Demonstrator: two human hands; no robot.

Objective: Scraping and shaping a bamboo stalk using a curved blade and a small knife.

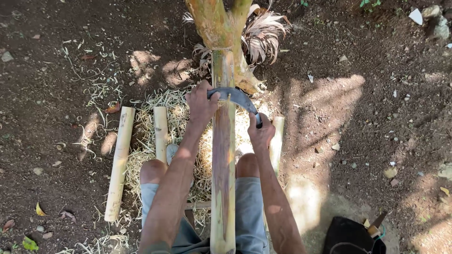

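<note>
A long bamboo pole (223,155) runs from between my knees up to the base of a small tree trunk (214,21). Its top skin is partly shaved, showing brownish and green streaks. Across it lies a curved dark blade (235,96). My left hand (201,104) grips the blade's left end, on the left side of the pole. My right hand (260,132) grips the blade's right end, on the pole's right side. Both arms reach forward over my knees.
Pale shavings (179,122) cover the dirt under the pole. Cut bamboo pieces (120,162) lie left of my legs, another piece (277,141) lies to the right. A dark bag with a tool handle (351,235) sits at the bottom right. Dry palm fronds (263,35) lie behind the trunk.
</note>
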